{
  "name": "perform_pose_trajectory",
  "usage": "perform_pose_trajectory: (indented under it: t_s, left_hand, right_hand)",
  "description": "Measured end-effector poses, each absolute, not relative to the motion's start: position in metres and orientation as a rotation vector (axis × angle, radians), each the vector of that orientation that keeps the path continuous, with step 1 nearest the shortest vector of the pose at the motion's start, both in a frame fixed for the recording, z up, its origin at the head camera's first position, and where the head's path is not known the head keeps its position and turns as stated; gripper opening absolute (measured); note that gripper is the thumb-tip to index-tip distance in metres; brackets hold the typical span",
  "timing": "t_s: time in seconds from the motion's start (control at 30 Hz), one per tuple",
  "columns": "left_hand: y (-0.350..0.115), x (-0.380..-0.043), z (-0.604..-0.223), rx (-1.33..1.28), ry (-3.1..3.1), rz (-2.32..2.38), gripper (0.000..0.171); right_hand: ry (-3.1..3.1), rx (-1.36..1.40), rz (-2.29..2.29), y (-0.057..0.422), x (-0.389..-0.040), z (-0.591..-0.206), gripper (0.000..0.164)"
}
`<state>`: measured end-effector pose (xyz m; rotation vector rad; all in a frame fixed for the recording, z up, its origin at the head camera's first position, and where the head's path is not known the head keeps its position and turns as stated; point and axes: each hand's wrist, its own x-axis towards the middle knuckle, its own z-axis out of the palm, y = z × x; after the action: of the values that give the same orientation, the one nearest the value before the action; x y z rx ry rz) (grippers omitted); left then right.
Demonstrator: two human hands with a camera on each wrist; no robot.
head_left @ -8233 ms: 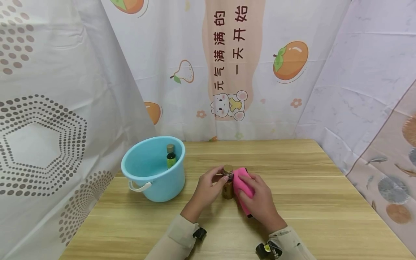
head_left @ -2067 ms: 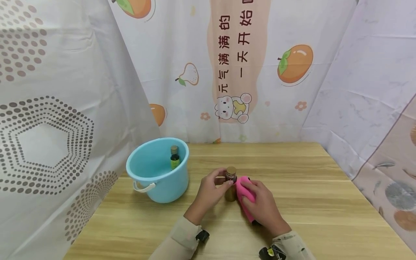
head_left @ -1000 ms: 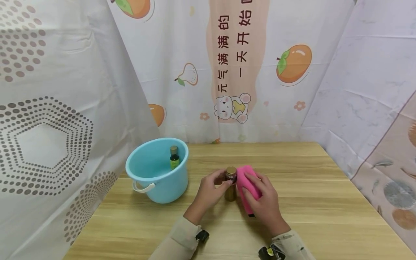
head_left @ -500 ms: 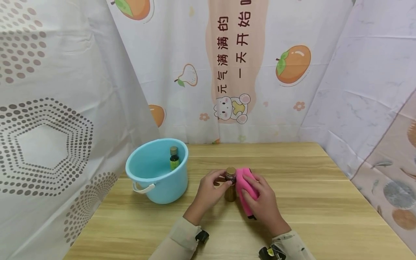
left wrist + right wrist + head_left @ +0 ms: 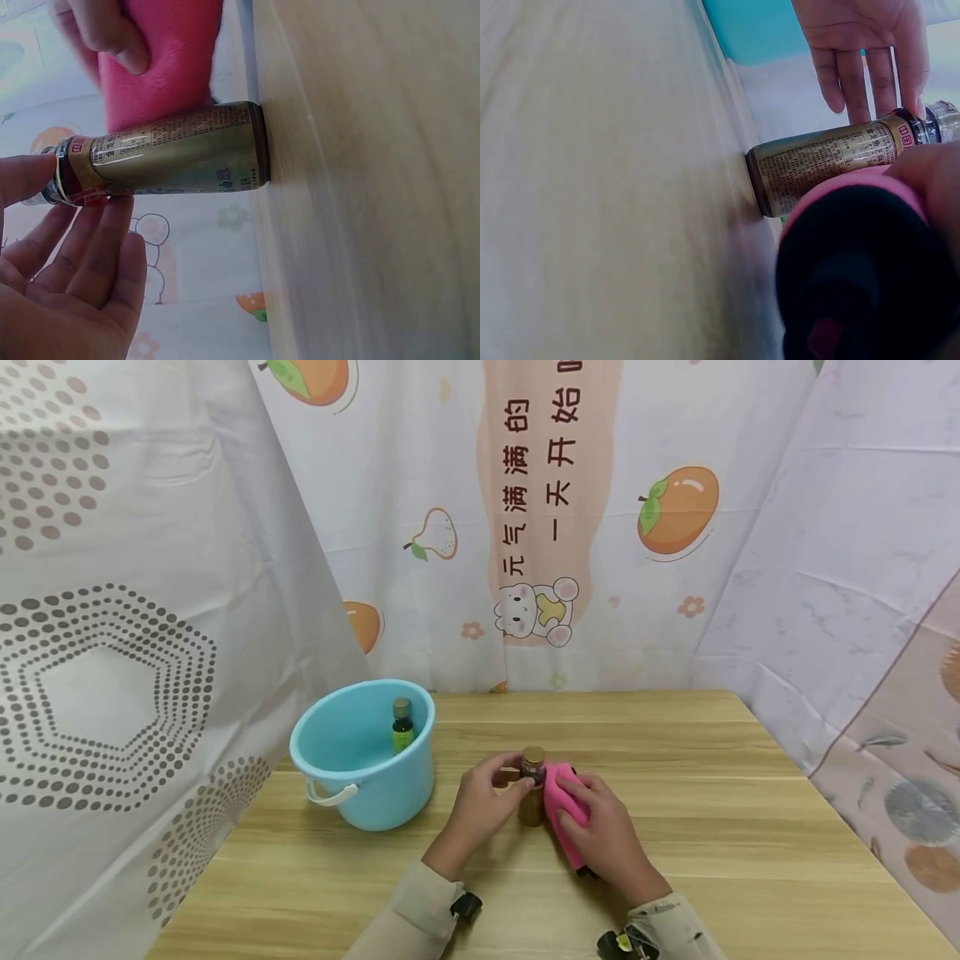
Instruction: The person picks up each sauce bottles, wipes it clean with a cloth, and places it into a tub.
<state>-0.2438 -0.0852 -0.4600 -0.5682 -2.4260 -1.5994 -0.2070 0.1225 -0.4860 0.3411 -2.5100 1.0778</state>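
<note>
A small gold-brown bottle (image 5: 532, 807) with a gold cap stands upright on the table. My left hand (image 5: 480, 797) pinches it just below the cap, thumb on one side and fingers on the other, as the left wrist view shows the bottle (image 5: 180, 157). Against the bottle's right side lies a soft pink pad (image 5: 561, 810) with black ends, gripped from above by my right hand (image 5: 603, 822). Seen from the right wrist, the pad's rounded black end (image 5: 862, 277) covers part of the bottle (image 5: 825, 161). The pad's exact kind cannot be told.
To the left stands a light blue bucket (image 5: 390, 797) with a white handle (image 5: 332, 793). Inside it is a dark bottle (image 5: 402, 732) with a green label and a brownish cap. Printed curtains (image 5: 420, 610) hang behind the wooden table (image 5: 712, 827) and along both sides.
In my right hand, the pink pad shifts back and forth and tilts along the bottle's right side; it is now nearer me than half a second ago. Left hand, bottle and bucket stay put.
</note>
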Motion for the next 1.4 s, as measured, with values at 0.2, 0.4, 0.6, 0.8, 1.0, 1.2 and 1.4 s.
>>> perform_pose_trajectory:
  t_s: [0.2, 0.4, 0.6, 0.8, 1.0, 1.2, 1.4]
  left_hand:
    - [-0.0852, -0.2432, -0.4588, -0.582, -2.424, -1.581, 0.031]
    - [-0.0847, -0.2441, -0.4593, -0.602, -2.405, -1.586, 0.029]
    - [-0.0844, -0.2456, -0.4603, -0.586, -2.426, -1.580, 0.032]
    - [-0.0846, -0.2468, -0.4616, -0.589, -2.432, -1.559, 0.032]
    - [-0.0843, -0.2470, -0.4634, -0.610, -2.422, -1.579, 0.030]
    - [-0.0847, -0.2470, -0.4636, -0.627, -2.419, -1.581, 0.030]
    - [-0.0846, -0.2458, -0.4624, -0.649, -2.416, -1.586, 0.031]
  right_hand:
    - [-2.633, 0.291, 1.049, 0.1233, -0.2083, -0.4863, 0.045]
    - [-2.670, 0.285, 1.016, 0.1225, -0.2089, -0.4861, 0.045]
    - [-2.666, 0.285, 1.023, 0.1227, -0.2099, -0.4868, 0.045]
    - [-2.587, 0.310, 1.000, 0.1243, -0.2103, -0.4889, 0.043]
    - [-2.505, 0.331, 1.012, 0.1257, -0.2084, -0.4888, 0.043]
    - [-2.382, 0.396, 1.042, 0.1243, -0.2069, -0.4863, 0.043]
    - [-2.289, 0.427, 1.044, 0.1244, -0.2074, -0.4868, 0.044]
